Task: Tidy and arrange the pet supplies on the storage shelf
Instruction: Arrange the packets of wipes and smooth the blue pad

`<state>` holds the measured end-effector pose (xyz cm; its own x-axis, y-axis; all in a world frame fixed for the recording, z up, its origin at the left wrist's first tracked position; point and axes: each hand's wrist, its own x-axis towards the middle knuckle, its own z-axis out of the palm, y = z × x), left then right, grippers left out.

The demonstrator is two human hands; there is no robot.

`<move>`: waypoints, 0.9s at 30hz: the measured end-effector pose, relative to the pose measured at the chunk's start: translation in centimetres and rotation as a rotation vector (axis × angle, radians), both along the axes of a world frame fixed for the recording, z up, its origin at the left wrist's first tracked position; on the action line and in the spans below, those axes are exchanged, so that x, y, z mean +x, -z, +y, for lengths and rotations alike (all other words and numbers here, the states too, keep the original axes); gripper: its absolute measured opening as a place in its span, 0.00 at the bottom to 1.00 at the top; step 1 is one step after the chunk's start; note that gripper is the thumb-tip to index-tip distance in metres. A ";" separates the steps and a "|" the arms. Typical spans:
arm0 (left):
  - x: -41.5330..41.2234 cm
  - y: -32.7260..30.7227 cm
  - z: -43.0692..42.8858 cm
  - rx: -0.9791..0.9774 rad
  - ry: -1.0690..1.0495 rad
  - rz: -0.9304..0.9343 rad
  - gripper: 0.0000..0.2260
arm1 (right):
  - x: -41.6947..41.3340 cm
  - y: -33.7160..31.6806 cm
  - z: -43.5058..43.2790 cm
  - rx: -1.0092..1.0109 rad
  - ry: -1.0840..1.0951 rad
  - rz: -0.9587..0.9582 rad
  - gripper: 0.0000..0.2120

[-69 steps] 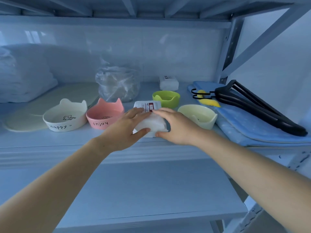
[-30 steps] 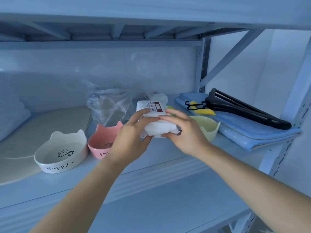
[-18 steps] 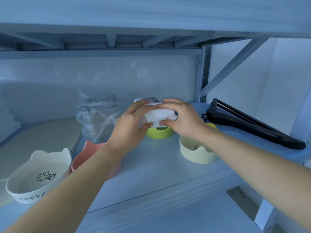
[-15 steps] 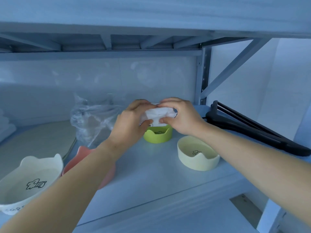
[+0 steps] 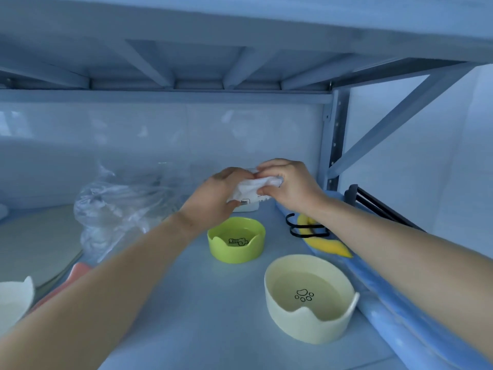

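Observation:
Both hands hold a soft white packet (image 5: 250, 188) near the back of the shelf (image 5: 202, 303), above a small white box (image 5: 246, 207) that stands against the back wall. My left hand (image 5: 217, 198) grips the packet's left side. My right hand (image 5: 289, 184) pinches its right end. Just in front sits a green pet bowl (image 5: 237, 240), and nearer the front a pale yellow bowl (image 5: 309, 299) with a paw print.
A crumpled clear plastic bag (image 5: 120, 209) lies left of my hands. A pink bowl (image 5: 77, 271) and a white bowl (image 5: 14, 297) sit at the left, beside a beige mat (image 5: 40, 244). At the right lie a blue towel (image 5: 386, 313), black hangers (image 5: 378, 206) and a yellow item (image 5: 328, 244).
Both hands lifted the white packet from the shelf's front edge and carried it to the back, over the green bowl and onto the small white box. The view moved closer.

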<state>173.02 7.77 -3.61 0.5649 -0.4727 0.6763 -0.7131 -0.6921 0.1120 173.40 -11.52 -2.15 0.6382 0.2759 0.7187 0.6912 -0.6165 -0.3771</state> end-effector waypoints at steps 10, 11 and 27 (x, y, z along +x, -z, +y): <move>4.6 0.5 -0.6 0.036 -0.135 -0.100 0.22 | 4.6 0.0 -0.6 -0.092 -0.011 -0.012 0.17; 4.9 0.6 -0.6 0.047 -0.143 -0.108 0.22 | 5.0 0.0 -0.5 -0.096 -0.011 -0.001 0.17; 12.0 0.2 -1.3 0.155 -0.282 -0.094 0.21 | 11.5 0.4 0.2 -0.148 0.046 0.040 0.18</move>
<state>184.98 6.48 -3.83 0.6266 -0.4081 0.6640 -0.4933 -0.8672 -0.0675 184.94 -11.31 -2.56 0.6798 0.3466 0.6463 0.6474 -0.6977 -0.3068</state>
